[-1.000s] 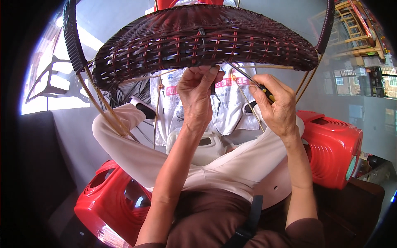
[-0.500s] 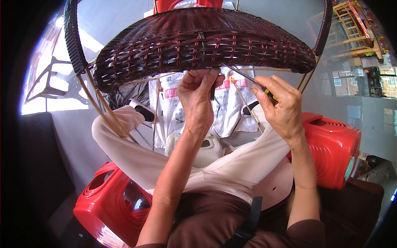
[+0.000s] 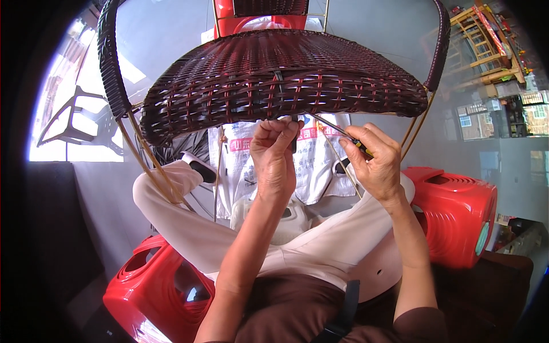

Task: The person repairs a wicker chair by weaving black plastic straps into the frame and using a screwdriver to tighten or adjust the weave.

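Observation:
A dark brown-red woven wicker seat (image 3: 274, 86) hangs across the upper middle on a bamboo-coloured frame (image 3: 137, 140). My left hand (image 3: 274, 157) is closed just under its lower edge, pinching a short dark strip (image 3: 294, 146). My right hand (image 3: 374, 166), to the right and slightly lower, grips a black and yellow handled tool (image 3: 362, 148). Its thin metal shaft slants up-left to the seat's lower edge near my left fingertips. What exactly the tip touches I cannot make out. Behind both hands lies a white printed sack (image 3: 231, 171).
Red plastic stools stand at lower left (image 3: 131, 286) and right (image 3: 452, 223). My bent legs in pale trousers surround a pale plastic piece (image 3: 243, 214). Another red item (image 3: 269, 23) stands beyond the seat. Bamboo-coloured furniture (image 3: 480, 46) is at upper right.
The seat and both hands appear lower in the picture, and more shows beyond the seat. My left fingers still pinch at the edge; my right hand still grips the tool.

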Demonstrator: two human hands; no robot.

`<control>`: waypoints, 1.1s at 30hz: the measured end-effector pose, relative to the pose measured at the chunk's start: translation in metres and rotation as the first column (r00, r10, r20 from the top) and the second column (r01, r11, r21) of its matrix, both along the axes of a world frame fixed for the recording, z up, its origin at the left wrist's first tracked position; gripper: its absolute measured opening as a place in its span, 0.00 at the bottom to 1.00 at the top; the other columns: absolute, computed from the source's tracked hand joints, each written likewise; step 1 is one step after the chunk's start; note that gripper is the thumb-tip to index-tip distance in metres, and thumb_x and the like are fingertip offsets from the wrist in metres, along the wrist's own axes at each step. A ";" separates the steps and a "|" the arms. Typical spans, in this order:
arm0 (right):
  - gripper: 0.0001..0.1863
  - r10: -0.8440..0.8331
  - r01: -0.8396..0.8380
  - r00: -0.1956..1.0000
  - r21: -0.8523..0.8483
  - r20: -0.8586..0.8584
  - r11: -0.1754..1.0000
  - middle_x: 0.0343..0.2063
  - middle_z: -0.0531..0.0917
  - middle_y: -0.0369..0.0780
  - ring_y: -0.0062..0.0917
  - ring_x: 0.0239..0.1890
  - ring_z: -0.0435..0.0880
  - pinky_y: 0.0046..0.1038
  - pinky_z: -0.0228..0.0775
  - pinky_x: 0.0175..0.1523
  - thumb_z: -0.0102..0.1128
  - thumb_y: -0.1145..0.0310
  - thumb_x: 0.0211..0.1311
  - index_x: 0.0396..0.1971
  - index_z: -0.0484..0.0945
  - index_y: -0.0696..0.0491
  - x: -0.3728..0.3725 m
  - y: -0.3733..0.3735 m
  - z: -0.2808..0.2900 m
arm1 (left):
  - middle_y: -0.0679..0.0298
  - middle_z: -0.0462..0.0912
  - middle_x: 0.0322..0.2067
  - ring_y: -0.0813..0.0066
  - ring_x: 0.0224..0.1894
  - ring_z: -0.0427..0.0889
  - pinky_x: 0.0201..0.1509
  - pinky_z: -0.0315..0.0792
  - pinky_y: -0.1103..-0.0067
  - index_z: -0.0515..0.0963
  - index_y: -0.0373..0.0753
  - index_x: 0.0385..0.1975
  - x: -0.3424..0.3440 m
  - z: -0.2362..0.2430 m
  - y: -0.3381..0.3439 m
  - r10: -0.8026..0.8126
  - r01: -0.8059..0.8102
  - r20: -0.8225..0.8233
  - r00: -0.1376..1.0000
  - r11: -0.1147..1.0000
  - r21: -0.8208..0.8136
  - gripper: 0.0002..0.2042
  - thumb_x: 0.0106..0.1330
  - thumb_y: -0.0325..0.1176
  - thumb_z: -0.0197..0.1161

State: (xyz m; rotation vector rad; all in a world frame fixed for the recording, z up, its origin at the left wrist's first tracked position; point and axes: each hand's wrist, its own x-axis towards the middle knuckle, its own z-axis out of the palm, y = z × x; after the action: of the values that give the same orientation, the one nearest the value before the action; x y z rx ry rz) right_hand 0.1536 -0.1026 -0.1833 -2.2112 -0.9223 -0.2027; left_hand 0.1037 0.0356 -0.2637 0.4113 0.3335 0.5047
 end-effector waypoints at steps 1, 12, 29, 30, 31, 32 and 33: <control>0.07 -0.001 0.001 1.000 0.000 0.001 1.000 0.20 0.76 0.37 0.20 0.12 0.71 0.20 0.60 0.17 0.63 0.75 0.46 0.27 0.77 0.57 0.000 0.000 0.000 | 0.65 0.79 0.29 0.73 0.35 0.78 0.40 0.71 0.82 0.72 0.40 0.25 0.000 -0.001 -0.001 0.008 -0.008 0.012 1.000 1.000 0.015 0.08 0.53 0.16 0.58; 0.08 -0.031 0.030 0.998 0.017 0.046 0.999 0.20 0.76 0.37 0.19 0.11 0.69 0.20 0.59 0.16 0.63 0.75 0.46 0.28 0.76 0.57 -0.003 0.002 0.001 | 0.64 0.78 0.29 0.78 0.33 0.77 0.48 0.73 0.75 0.71 0.38 0.24 -0.002 0.012 0.001 0.050 -0.052 0.022 0.998 0.996 0.070 0.08 0.51 0.16 0.60; 0.11 -0.008 0.018 0.998 0.193 -0.055 0.981 0.22 0.74 0.37 0.21 0.23 0.72 0.21 0.64 0.28 0.64 0.78 0.42 0.28 0.76 0.58 0.003 0.031 0.015 | 0.65 0.77 0.31 0.78 0.35 0.76 0.46 0.72 0.79 0.71 0.38 0.28 0.001 0.008 0.001 0.062 -0.058 -0.019 0.998 0.987 0.152 0.09 0.52 0.16 0.59; 0.11 -0.009 0.016 0.999 0.208 -0.034 0.978 0.21 0.72 0.36 0.20 0.22 0.71 0.20 0.63 0.27 0.65 0.79 0.40 0.28 0.76 0.57 0.005 0.035 0.016 | 0.65 0.77 0.31 0.78 0.35 0.76 0.46 0.72 0.79 0.71 0.38 0.29 0.000 0.007 0.001 0.051 -0.048 -0.011 0.999 0.987 0.153 0.08 0.52 0.16 0.59; 0.11 -0.014 0.024 0.999 0.206 -0.048 0.978 0.20 0.72 0.35 0.20 0.22 0.69 0.20 0.62 0.27 0.65 0.79 0.40 0.27 0.76 0.56 0.007 0.038 0.017 | 0.66 0.77 0.31 0.78 0.35 0.76 0.46 0.72 0.79 0.71 0.38 0.29 0.000 0.008 0.001 0.039 -0.038 -0.002 0.999 0.987 0.153 0.08 0.53 0.16 0.58; 0.10 -0.007 0.019 0.998 0.216 -0.059 0.976 0.20 0.71 0.35 0.19 0.21 0.69 0.20 0.62 0.27 0.65 0.80 0.40 0.27 0.77 0.56 0.008 0.042 0.017 | 0.66 0.77 0.31 0.78 0.35 0.76 0.46 0.72 0.79 0.71 0.38 0.29 0.000 0.008 0.001 0.042 -0.041 -0.004 0.999 0.987 0.157 0.08 0.53 0.17 0.58; 0.10 0.001 0.014 0.998 0.226 -0.069 0.974 0.20 0.71 0.35 0.19 0.21 0.69 0.19 0.62 0.26 0.64 0.80 0.40 0.27 0.77 0.56 0.009 0.045 0.018 | 0.67 0.76 0.31 0.79 0.36 0.76 0.46 0.72 0.79 0.71 0.38 0.29 0.000 0.007 0.002 0.030 -0.030 0.002 1.000 0.988 0.155 0.08 0.53 0.17 0.58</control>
State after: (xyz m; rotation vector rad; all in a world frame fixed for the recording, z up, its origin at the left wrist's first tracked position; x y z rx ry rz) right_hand 0.1621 -0.0577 -0.1653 -1.9982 -0.8121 -0.2218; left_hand 0.1033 0.0379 -0.2565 0.5573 0.3019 0.5624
